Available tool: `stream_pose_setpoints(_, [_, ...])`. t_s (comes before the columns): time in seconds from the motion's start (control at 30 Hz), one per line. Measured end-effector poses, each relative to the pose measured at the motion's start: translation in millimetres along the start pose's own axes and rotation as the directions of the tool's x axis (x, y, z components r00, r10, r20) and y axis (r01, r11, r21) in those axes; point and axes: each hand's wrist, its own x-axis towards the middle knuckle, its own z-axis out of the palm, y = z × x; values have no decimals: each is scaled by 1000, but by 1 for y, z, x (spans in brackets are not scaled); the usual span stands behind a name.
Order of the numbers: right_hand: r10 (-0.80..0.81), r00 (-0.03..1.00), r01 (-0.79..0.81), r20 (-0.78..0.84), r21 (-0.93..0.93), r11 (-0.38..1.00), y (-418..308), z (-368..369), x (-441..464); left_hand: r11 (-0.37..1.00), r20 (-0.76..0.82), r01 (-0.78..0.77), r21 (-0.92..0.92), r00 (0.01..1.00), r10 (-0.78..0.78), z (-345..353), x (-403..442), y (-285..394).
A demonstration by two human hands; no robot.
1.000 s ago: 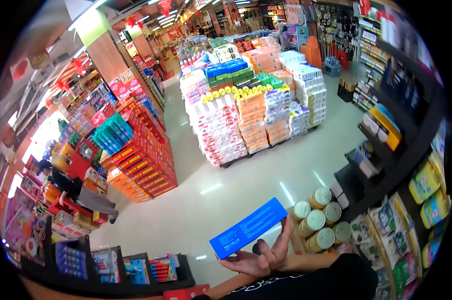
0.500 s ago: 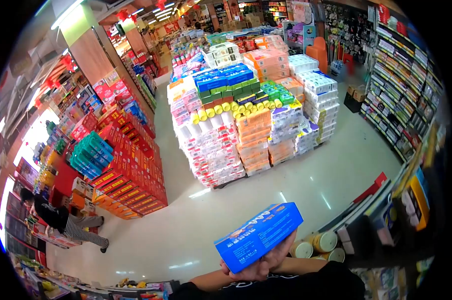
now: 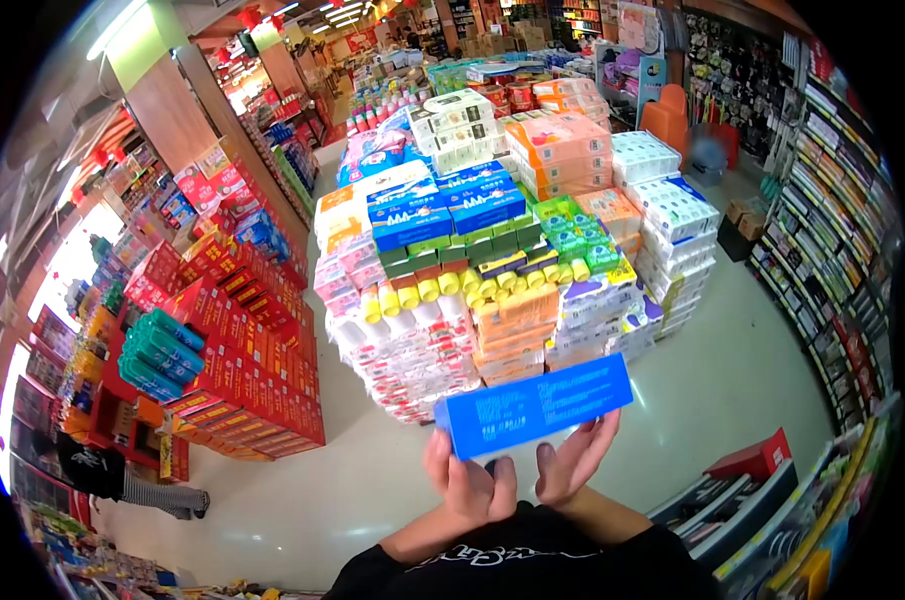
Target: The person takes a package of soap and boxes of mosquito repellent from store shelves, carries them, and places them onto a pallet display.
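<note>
A long blue cardboard box [image 3: 532,402] with small pale print on the facing side is held up in front of my chest, slightly tilted. My left hand [image 3: 469,480] grips its left end from below, thumb towards me. At the right end, my right hand [image 3: 579,460] has its fingers curled under and behind the box. Beyond it, similar blue boxes [image 3: 447,205] lie on top of a tall display of packaged goods, over green packs [image 3: 462,245] and a row of yellow-ended rolls [image 3: 427,290].
Red cartons [image 3: 262,370] are stacked at left, topped by teal packs [image 3: 160,355]. A person in striped trousers [image 3: 162,490] is at far left. Shelves [image 3: 822,220] line the right side. A low rack with a red panel [image 3: 752,457] stands at lower right.
The box has risen and turned more level. My hands have spread towards its two ends. The display looks nearer, and the person at left appears lower in view.
</note>
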Motion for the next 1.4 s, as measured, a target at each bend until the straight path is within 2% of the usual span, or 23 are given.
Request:
stream_pose_setpoints(0.03, [-29,998,33,46,-92,995,18,0,17,996,44,68,-57,997,-66,13,10,-17])
stream_pose_setpoints(0.07, [-45,994,55,96,-113,992,35,1,37,993,151,116,-19,982,-112,25,18,-38])
stream_pose_setpoints(0.17, [-163,979,192,125,-267,945,100,14,86,969,161,232,-82,963,-216,80,58,-95])
stream_pose_setpoints(0.2, [-170,977,200,128,-281,938,114,21,103,952,194,280,-128,948,-252,97,69,-114])
stream_pose_setpoints(0.3, [-144,971,187,189,-235,954,174,40,155,931,308,347,-113,903,-299,141,89,-172])
stream_pose_setpoints(0.33, [-83,979,136,187,-295,946,183,51,178,930,303,365,-39,891,-337,156,102,-185])
stream_pose_setpoints(0.43, [76,974,-19,213,-258,966,224,81,239,833,292,515,-203,844,-451,201,133,-232])
stream_pose_setpoints(0.47, [37,978,19,204,-267,963,241,92,257,778,232,574,-253,817,-528,217,134,-248])
stream_pose_setpoints(0.63, [199,930,-100,308,-308,946,314,123,320,614,236,726,-311,685,-690,266,160,-307])
stream_pose_setpoints(0.7, [272,895,-162,354,-309,937,343,132,342,574,246,760,-304,645,-724,281,170,-322])
stream_pose_setpoints(0.73, [360,860,-263,362,-291,920,351,138,352,583,232,760,-288,646,-727,290,170,-330])
stream_pose_setpoints(0.83, [415,799,-315,436,-284,905,388,148,374,602,208,784,-150,620,-756,308,179,-335])
stream_pose_setpoints(0.97, [369,774,-194,514,-362,912,424,160,388,527,149,848,-53,528,-836,328,180,-350])
stream_pose_setpoints(1.03, [362,765,-191,532,-349,917,430,162,391,502,131,865,-9,498,-857,333,180,-354])
stream_pose_setpoints(1.1, [433,710,-291,556,-329,899,436,162,392,491,118,869,63,482,-868,337,176,-360])
stream_pose_setpoints(1.33, [381,693,-228,612,-316,921,450,149,389,545,-9,806,231,562,-827,354,165,-351])
stream_pose_setpoints(1.37, [381,692,-224,613,-320,921,450,148,390,571,-29,776,269,599,-800,356,163,-347])
stream_pose_setpoints(1.4, [410,662,-291,628,-289,912,451,147,389,590,-48,746,310,632,-774,356,161,-341])
